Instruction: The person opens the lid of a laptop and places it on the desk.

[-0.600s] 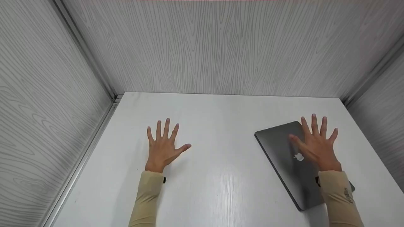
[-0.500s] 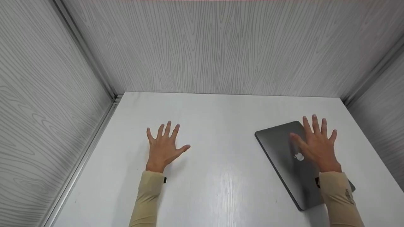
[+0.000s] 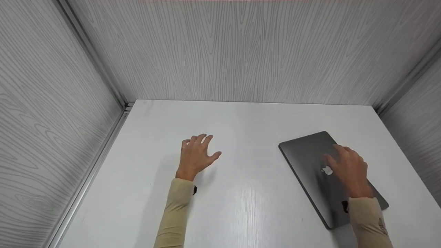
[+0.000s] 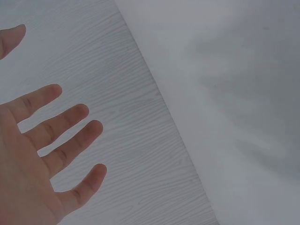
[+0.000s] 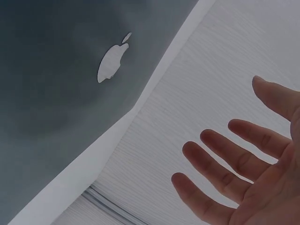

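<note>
Your loose, empty right hand [image 3: 351,170] is over the laptop [image 3: 308,160], its length slanting away leftward; your empty left hand [image 3: 194,157] is farther.

There is room over the white table [image 3: 248,148] in the middle of the frame. A laptop [image 3: 306,160] blocks the lower right; walls [image 3: 224,51] block the top and sides.

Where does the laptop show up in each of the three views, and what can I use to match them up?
Head: the laptop lies at right, partly hidden by the right hand and sleeve.
Left wrist: not in the picture.
Right wrist: cut off by the frame, its dark lid fills the left and upper left.
Shared landmark: the white table, visible in all three.
</note>
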A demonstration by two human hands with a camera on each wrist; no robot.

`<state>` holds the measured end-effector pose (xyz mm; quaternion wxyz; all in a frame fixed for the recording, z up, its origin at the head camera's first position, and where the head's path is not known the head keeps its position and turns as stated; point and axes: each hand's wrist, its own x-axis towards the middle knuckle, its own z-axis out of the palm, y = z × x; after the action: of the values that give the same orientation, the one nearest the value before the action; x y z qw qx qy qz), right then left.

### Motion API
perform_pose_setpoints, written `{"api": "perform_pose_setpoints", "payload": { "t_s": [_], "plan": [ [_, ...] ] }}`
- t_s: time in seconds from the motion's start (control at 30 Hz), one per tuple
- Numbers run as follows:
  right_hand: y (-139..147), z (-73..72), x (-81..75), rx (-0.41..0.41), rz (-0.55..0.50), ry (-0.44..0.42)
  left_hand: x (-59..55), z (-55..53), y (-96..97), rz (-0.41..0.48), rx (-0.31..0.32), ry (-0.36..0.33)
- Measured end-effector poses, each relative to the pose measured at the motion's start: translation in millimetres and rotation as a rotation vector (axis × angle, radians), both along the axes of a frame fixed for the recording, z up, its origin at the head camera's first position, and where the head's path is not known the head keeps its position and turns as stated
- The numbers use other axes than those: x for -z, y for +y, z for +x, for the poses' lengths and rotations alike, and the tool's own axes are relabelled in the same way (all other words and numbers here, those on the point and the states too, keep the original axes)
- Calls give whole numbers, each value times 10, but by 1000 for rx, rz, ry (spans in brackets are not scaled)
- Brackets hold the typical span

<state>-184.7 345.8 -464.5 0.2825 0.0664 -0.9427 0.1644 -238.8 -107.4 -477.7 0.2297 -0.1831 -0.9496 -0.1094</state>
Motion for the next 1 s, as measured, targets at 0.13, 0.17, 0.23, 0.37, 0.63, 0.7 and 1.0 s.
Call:
{"api": "perform_pose_setpoints", "payload": {
  "t_s": [0.13, 0.17, 0.23, 0.37, 0.63, 0.7, 1.0],
  "plan": [
    [13, 86, 30, 24, -25, -40, 32, -21, 102, -7, 25, -29],
    [13, 104, 43, 25, -28, -39, 47, -27, 119, -9, 29, -36],
    [15, 139, 71, 22, -24, -34, 81, -40, 151, -10, 36, -39],
    [23, 206, 103, 19, -21, -36, 114, -67, 232, -11, 40, -41],
    [44, 310, 77, 67, -59, -139, 58, -155, 494, 21, 101, -70],
    [48, 335, 74, 72, -56, -155, 51, -168, 546, 24, 107, -76],
    [107, 460, 100, 100, -43, -177, 27, -250, 677, -9, 127, -107]
  ]
}}
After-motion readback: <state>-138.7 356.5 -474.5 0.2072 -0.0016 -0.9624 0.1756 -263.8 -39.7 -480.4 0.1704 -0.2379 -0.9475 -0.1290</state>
